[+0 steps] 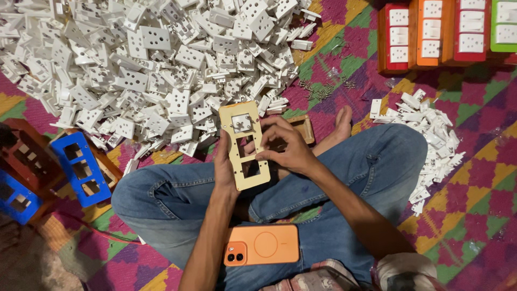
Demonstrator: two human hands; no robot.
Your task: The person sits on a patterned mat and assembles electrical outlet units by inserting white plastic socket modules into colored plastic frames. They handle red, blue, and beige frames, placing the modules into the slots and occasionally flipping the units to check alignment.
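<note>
A tan wooden board panel (235, 116) with three square cut-outs is held upright over my lap. My left hand (224, 167) grips it from behind and below. My right hand (288, 145) presses its fingers on the panel's right edge by the middle cut-out. A white socket piece (242, 123) sits in the top cut-out; the two lower cut-outs are open. I sit cross-legged in blue jeans, one bare foot (342, 122) showing past my right hand.
A large heap of white socket and switch parts (145, 64) fills the upper left. A smaller white pile (428, 143) lies right. Small screws (323, 90) are scattered on the patterned mat. Finished coloured boards (447, 32) stand top right, blue frames (81, 168) left. An orange phone (262, 244) rests on my lap.
</note>
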